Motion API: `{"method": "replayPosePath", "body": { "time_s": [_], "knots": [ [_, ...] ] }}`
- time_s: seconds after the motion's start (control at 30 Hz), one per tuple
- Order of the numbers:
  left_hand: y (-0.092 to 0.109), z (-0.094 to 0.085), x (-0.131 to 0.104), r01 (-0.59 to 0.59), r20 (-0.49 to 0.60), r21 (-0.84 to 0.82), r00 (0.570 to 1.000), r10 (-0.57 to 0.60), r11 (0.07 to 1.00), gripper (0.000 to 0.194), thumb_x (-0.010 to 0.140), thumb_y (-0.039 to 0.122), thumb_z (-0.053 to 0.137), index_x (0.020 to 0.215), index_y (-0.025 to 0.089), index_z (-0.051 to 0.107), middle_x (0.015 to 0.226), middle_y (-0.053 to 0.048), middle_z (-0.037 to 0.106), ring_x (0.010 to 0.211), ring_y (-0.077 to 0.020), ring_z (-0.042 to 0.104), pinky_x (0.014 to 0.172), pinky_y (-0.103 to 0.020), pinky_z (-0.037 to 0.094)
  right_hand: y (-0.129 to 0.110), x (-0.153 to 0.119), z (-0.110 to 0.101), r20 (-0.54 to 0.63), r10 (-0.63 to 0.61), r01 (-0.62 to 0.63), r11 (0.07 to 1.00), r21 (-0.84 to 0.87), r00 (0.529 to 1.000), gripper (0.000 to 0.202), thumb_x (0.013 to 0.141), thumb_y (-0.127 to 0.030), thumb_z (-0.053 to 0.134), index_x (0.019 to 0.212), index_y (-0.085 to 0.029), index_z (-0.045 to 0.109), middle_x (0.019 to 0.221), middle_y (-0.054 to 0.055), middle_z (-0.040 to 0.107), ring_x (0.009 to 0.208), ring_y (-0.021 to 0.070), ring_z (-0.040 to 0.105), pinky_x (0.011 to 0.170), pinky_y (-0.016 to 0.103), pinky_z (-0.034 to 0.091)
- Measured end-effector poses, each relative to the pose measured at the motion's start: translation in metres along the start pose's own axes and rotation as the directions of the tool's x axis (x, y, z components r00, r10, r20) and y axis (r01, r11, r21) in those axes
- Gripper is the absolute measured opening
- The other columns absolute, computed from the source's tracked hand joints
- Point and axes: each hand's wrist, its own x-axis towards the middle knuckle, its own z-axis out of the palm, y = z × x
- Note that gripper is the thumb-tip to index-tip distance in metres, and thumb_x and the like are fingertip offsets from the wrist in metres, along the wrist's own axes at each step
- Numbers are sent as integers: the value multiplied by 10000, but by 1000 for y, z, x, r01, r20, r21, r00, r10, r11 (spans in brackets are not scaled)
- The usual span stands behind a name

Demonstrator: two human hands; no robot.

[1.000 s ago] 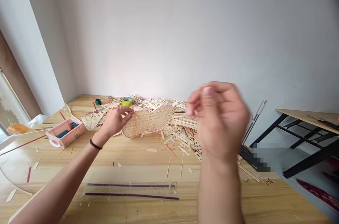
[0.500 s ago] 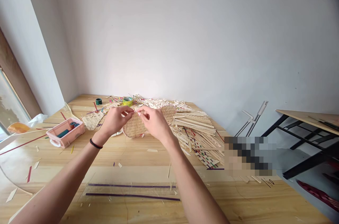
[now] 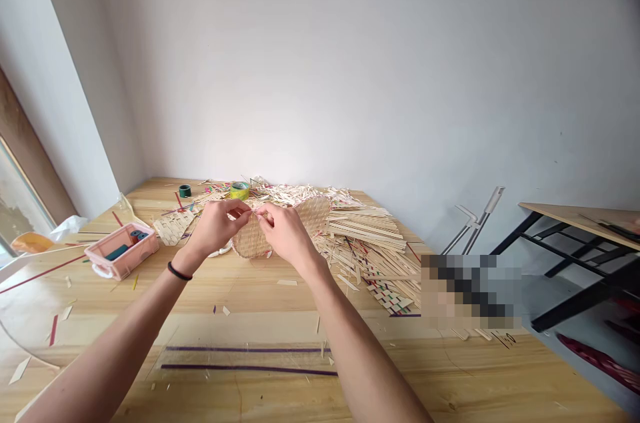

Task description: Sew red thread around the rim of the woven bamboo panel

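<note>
My left hand (image 3: 220, 226) and my right hand (image 3: 281, 228) meet fingertip to fingertip above the table, both closed in a pinch. Between them shows a bit of thin pinkish thread (image 3: 255, 210), mostly covered by the fingers. Just behind and below the hands lies a woven bamboo piece (image 3: 253, 241) with a reddish edge and rounded outline; my right hand hides part of it. A black band (image 3: 179, 271) circles my left wrist.
To the left stands a pink box (image 3: 120, 267) holding thread spools (image 3: 139, 236). Behind are a roll of yellow-green tape (image 3: 240, 191) and a dark green roll (image 3: 185, 191). Bamboo strips (image 3: 370, 229) spread to the right. Two purple strips (image 3: 250, 368) lie in front.
The fingers of my right hand have closed in and tucked slightly, still pinched close to my left hand. The view has shifted slightly; objects on the table stay put.
</note>
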Motion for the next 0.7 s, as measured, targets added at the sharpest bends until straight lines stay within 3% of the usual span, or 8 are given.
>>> {"method": "replayPosePath", "body": {
  "time_s": [0.37, 0.57, 0.7],
  "knots": [
    [-2, 0, 0, -24, -5, 23, 1000, 24, 999, 203, 894, 358, 631, 851, 217, 770, 877, -13, 805, 712, -158, 713, 692, -267, 559, -1, -1, -2, 1, 8, -8, 1000, -27, 1000, 184, 999, -124, 572, 1009, -158, 752, 641, -20, 578, 596, 132, 453, 620, 254, 283],
    [-1, 1, 0, -30, -11, 24, 999, 30, 999, 233, 906, 366, 612, 854, 207, 773, 870, -27, 799, 720, -162, 705, 702, -270, 559, -1, 1, 4, -10, 14, -14, 999, -28, 1000, 168, 1008, -106, 559, 1020, -153, 720, 813, 33, 698, 648, 137, 528, 636, 253, 320],
    [-1, 1, -1, -27, -19, 34, 999, 28, 999, 202, 890, 318, 609, 838, 208, 771, 873, -27, 805, 749, -172, 715, 709, -274, 553, -1, 1, 11, -23, 30, -31, 999, -35, 999, 162, 1022, -106, 533, 992, -152, 686, 764, 34, 673, 630, 149, 533, 630, 263, 325]
  ]
}}
